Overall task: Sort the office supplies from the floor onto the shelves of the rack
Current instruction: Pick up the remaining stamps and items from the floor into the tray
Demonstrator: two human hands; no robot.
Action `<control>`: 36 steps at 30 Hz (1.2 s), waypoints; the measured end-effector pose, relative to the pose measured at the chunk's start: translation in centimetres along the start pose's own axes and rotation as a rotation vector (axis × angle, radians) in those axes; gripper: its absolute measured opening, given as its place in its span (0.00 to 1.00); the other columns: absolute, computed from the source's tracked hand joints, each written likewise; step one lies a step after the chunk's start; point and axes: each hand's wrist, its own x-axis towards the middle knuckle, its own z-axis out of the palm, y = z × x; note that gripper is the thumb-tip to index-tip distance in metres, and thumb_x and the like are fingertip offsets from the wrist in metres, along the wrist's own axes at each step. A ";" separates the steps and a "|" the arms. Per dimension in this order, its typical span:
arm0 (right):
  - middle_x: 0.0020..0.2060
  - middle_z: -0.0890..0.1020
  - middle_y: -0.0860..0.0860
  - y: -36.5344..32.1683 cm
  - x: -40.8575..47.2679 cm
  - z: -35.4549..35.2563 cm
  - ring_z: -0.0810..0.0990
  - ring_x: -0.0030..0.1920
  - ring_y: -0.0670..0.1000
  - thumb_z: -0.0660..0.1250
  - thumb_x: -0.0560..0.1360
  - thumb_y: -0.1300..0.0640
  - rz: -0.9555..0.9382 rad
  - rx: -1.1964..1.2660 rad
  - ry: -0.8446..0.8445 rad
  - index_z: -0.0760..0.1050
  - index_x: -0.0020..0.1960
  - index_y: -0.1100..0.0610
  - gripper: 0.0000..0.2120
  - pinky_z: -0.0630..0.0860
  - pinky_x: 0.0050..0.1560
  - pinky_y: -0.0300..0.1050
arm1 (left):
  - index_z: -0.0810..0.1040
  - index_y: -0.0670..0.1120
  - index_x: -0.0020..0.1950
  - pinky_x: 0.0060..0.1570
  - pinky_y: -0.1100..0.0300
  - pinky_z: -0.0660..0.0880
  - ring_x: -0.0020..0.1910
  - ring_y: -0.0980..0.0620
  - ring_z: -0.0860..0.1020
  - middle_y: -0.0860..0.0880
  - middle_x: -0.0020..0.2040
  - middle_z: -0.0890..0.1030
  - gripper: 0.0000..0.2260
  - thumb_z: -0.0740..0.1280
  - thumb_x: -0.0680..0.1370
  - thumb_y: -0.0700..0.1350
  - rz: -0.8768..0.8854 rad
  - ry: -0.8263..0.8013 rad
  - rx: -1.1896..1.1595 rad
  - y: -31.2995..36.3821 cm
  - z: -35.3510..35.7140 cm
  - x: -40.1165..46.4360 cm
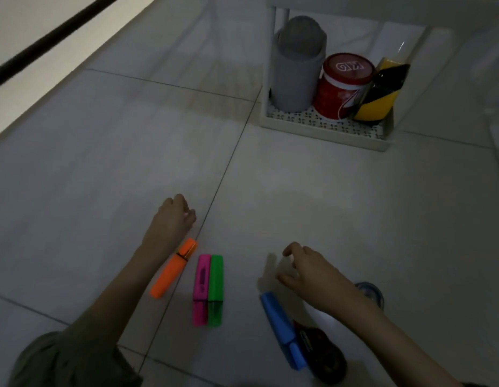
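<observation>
Dim grey floor tiles (103, 169) carry everything. Left hand (172, 219), fingers curled, contents unclear, hovers above the orange highlighter (172, 269); pink (201, 289) and green (216, 289) lie touching. Right hand (309, 272), loosely spread and empty, should pinch the blue highlighter (281, 328) midway before carrying it to the rack (323, 129).

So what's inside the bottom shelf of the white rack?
On the rack's bottom shelf stand a grey lidded bin, a red tin and a yellow-and-black tape roll. Whatever is behind them is hidden, and the upper shelves are out of view.
</observation>
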 end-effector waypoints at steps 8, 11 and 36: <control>0.60 0.72 0.55 0.2 -0.2 0.2 0.70 0.61 0.52 0.59 0.79 0.49 -0.030 0.053 0.030 0.62 0.67 0.56 0.19 0.73 0.57 0.45 | 0.67 0.34 0.60 0.50 0.53 0.69 0.57 0.38 0.73 0.33 0.58 0.73 0.23 0.68 0.75 0.49 -0.120 0.055 -0.135 0.3 0.2 0.4; 0.60 0.72 0.55 0.2 -0.2 0.4 0.70 0.61 0.52 0.58 0.79 0.49 -0.036 0.056 0.023 0.62 0.67 0.56 0.19 0.73 0.57 0.46 | 0.64 0.34 0.64 0.55 0.48 0.69 0.59 0.36 0.72 0.32 0.61 0.71 0.29 0.69 0.73 0.51 -0.232 0.084 -0.151 -0.6 -0.6 0.7; 0.63 0.65 0.62 7.5 -3.9 -1.6 0.66 0.63 0.62 0.62 0.76 0.48 0.589 -0.069 0.031 0.50 0.71 0.63 0.33 0.67 0.61 0.49 | 0.63 0.45 0.26 0.16 0.72 0.56 0.19 0.57 0.64 0.50 0.25 0.63 0.18 0.63 0.70 0.53 -0.523 -0.714 -1.496 7.5 2.6 -7.4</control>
